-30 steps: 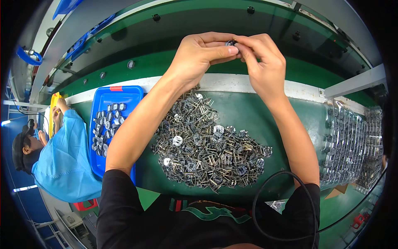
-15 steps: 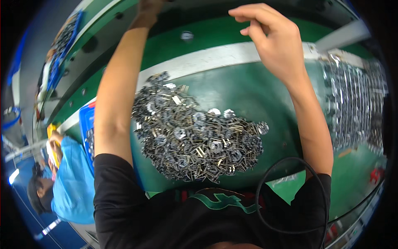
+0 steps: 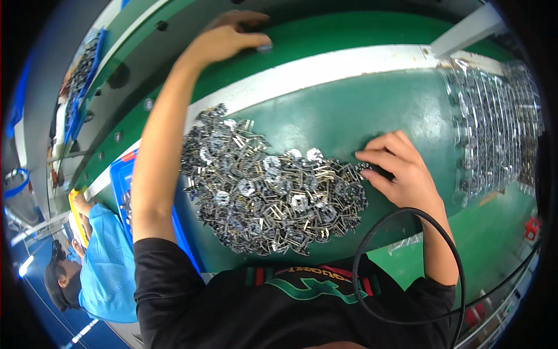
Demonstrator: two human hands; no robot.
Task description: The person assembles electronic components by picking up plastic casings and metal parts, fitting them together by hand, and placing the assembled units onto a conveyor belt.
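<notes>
One hand, my left (image 3: 224,42), parted-fingered, is beside a round part (image 3: 264,48) on the belt (image 3: 349,26); my right (image 3: 402,170) has dropped, half-curled, to the parts heap (image 3: 279,200) on the worktop (image 3: 331,119), hold unclear

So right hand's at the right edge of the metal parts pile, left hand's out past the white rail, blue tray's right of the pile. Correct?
One fix: the head view shows the blue tray left of the metal parts pile. Right hand, left hand and white rail are as you said.
</notes>
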